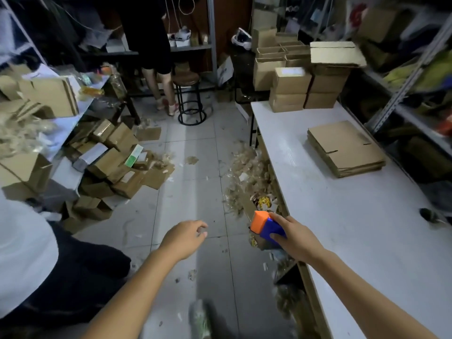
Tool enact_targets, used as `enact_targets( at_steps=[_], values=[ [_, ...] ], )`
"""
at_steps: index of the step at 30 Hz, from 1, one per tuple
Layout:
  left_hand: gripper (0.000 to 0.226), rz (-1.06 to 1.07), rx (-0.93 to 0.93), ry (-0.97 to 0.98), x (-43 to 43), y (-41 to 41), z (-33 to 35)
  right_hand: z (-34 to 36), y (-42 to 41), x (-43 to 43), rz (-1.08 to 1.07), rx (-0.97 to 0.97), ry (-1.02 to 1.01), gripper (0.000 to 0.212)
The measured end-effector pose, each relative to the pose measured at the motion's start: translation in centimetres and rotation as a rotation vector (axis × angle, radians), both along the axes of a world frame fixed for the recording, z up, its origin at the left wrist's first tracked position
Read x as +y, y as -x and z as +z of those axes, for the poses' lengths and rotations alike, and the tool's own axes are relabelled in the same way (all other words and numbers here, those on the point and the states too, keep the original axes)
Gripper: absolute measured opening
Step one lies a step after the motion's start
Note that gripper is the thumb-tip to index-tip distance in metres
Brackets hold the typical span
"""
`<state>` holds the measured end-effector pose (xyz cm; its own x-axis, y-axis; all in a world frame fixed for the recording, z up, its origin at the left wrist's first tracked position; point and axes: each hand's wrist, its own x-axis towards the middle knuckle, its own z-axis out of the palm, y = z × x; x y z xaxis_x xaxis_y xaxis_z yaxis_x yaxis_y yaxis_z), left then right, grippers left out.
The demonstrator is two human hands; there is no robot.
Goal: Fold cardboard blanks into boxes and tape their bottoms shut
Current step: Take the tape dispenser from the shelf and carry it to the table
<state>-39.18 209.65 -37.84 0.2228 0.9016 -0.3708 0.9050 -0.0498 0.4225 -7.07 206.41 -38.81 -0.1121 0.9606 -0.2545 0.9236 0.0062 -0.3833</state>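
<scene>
One wide-angle view from the person's head, looking forward and down past the left hand and right hand to the floor, the white desk close on the right.

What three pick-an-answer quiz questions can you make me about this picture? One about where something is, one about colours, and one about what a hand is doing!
1. Where is the stack of flat cardboard blanks?
A) on the white table
B) in a bucket
C) on a chair

2. What colours is the tool in the right hand?
A) green and yellow
B) orange and blue
C) black and white

3. What is the left hand doing?
A) gripping scissors
B) pressing on the table
C) holding nothing

Answers:
1 A, the stack lies on the tabletop.
2 B, its front is orange and its body blue.
3 C, it hangs over the floor, fingers loosely curled round nothing.
</scene>
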Motion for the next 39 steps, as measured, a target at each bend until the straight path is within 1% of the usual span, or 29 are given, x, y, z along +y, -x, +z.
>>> enact_targets(
  at_steps=[9, 13, 17, 22, 25, 28, 34, 39],
  values=[
    [0.036, -0.137, -0.010, -0.026, 19.1, 1.9, 1.4, 1.6, 2.8, 14.1, -0.159, -0.012, -0.041, 0.065],
    [0.036, -0.198, 0.006, -0.020, 26.7, 0.5, 2.0, 2.1, 2.7, 19.9, -0.209, -0.005, -0.056, 0.065],
    [0.035, -0.246, 0.006, -0.042, 33.7, -2.4, 2.0, 1.9, 0.8, 25.6, -0.246, 0.018, -0.069, 0.063],
    [0.033, -0.290, 0.001, -0.039, 41.6, -8.1, 1.6, 1.2, -4.0, 31.6, -0.300, 0.062, -0.107, 0.062],
    [0.030, -0.364, 0.044, -0.061, 45.7, -12.2, 2.1, 1.5, -7.2, 34.0, -0.350, 0.095, -0.117, 0.061],
    [0.031, -0.434, 0.025, -0.089, 49.7, -17.1, 2.7, 1.8, -10.7, 35.8, -0.433, 0.113, -0.143, 0.059],
    [0.035, -0.627, 0.001, -0.054, 54.1, -26.2, 2.9, 1.8, -15.6, 35.5, -0.666, 0.146, -0.139, 0.056],
    [0.034, -0.848, 0.000, -0.051, 56.9, -34.0, 1.9, 1.0, -18.1, 34.3, -0.879, 0.140, -0.122, 0.056]
  ],
)
